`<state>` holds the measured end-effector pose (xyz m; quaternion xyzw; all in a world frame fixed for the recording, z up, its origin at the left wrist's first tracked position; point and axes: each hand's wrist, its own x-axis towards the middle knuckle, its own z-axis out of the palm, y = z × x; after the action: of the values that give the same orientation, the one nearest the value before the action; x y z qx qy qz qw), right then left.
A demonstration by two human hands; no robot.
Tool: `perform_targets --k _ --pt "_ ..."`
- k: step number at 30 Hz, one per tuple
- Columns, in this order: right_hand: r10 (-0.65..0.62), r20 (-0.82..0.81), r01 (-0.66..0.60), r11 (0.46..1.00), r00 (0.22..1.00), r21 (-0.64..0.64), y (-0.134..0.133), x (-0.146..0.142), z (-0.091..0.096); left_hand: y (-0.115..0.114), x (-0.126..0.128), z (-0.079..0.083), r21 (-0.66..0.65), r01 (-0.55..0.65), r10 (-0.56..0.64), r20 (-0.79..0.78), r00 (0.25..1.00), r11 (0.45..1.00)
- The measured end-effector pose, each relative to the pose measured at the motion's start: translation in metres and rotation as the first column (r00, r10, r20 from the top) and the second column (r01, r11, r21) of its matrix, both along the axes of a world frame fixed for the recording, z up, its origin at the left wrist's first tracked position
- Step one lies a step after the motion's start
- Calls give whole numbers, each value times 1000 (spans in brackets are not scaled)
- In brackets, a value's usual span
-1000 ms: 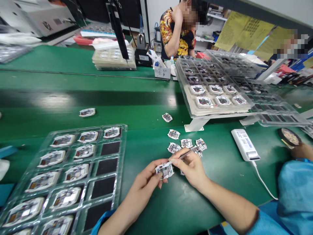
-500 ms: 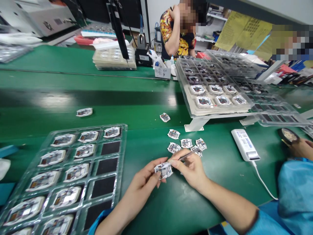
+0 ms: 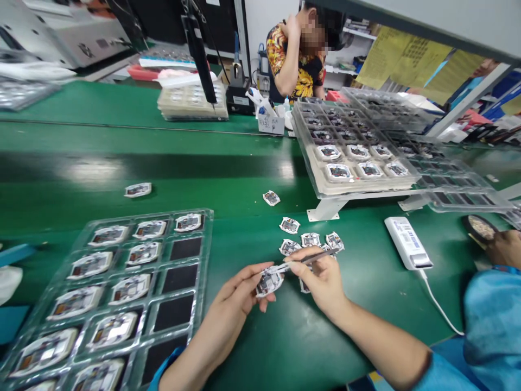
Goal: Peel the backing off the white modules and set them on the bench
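My left hand [image 3: 236,296] pinches a small white circuit module [image 3: 268,281] just above the green bench. My right hand [image 3: 321,279] grips thin metal tweezers [image 3: 309,259], whose tip rests on the module's top edge. Right behind my hands lie several loose modules [image 3: 310,239] on the mat. A clear compartment tray [image 3: 122,288] at my left holds several modules, with its right column of pockets bare and black.
A raised tray [image 3: 358,163] of modules stands on a white bracket at the back right. A white device [image 3: 407,241] with a cord lies to the right. A neighbour's hand [image 3: 502,247] rests by a small dish [image 3: 480,227]. Another person sits across the bench [image 3: 297,49]. Two stray modules [image 3: 138,189] lie further back.
My left hand has tilted the module a little, and the tweezers have swung flatter, pointing left across its top. The stray modules further back drifted slightly left.
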<state>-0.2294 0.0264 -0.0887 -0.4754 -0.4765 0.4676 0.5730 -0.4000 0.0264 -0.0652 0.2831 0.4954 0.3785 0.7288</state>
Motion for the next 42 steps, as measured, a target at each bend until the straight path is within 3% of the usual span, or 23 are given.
perform_targets --k 8,11,18,24,35,38,42 --pt "-14 138 -20 970 990 244 -3 -1 1 -1 1 4 5 -10 10 60 998 1000" --pt "-36 182 -15 963 983 271 -4 -2 2 -2 2 3 6 5 -6 73 997 1000" --pt "-79 71 78 997 994 29 -3 -2 1 -3 2 3 32 28 -30 66 997 999" --pt "-7 59 4 999 998 48 -5 -4 3 -3 3 3 47 -7 6 22 1000 999" --pt "63 -6 -63 997 998 -42 -4 -7 -2 -4 5 4 59 32 -30 -38 999 998" --pt "91 -21 -90 996 996 29 -5 -7 0 -3 4 5 66 33 -29 -63 998 997" --pt "100 149 -139 949 984 284 -5 -4 6 -2 1 -1 74 52 -43 -113 993 996"
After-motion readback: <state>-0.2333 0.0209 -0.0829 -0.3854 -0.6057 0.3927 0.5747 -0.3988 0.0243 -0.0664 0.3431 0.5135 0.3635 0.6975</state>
